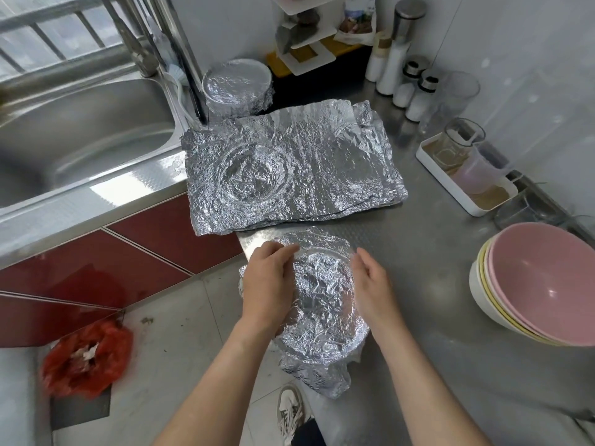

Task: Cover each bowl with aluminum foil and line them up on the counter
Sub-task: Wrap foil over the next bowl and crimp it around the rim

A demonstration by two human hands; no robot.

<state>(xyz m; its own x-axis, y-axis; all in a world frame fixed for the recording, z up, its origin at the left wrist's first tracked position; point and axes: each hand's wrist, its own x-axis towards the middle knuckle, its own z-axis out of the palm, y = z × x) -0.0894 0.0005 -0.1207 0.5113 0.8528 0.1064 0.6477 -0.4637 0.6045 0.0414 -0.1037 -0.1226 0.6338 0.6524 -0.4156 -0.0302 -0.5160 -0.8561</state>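
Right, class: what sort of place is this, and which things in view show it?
Most likely a home kitchen: a steel sink with a tap, stacked bowls on the counter, and condiment jars by the wall.

**Bare arms, one sneaker in shot**
Left hand (pixel 267 284) and right hand (pixel 373 284) are uncovered, with the forearms (pixel 222 368) bare all the way to the near edge. Lower down there's a white-and-grey lace-up sneaker (pixel 289 413) with dark markings, and a dark trouser leg (pixel 309 435) on its near side.
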